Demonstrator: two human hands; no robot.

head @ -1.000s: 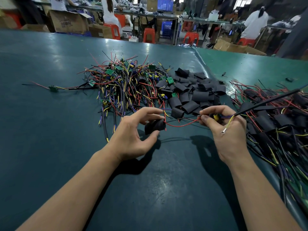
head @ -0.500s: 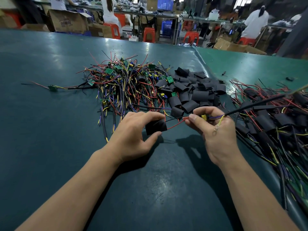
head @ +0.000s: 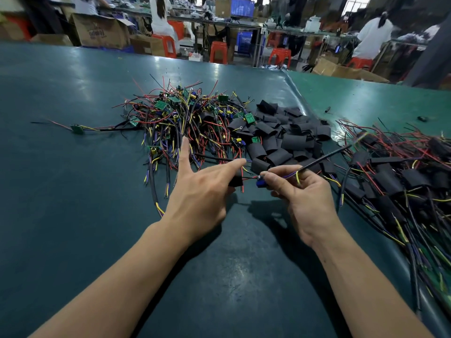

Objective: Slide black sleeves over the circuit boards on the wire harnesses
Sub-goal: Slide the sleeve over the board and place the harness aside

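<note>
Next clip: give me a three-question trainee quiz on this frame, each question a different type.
1. True or false: the right hand pinches a wire harness.
2. The loose black sleeves lie: A) left of the unsleeved harness heap; B) between that heap and the sleeved pile; C) in a box.
3. Fill in: the left hand's index finger and thumb are ____.

Key: 1 true; 2 B; 3 extended
</note>
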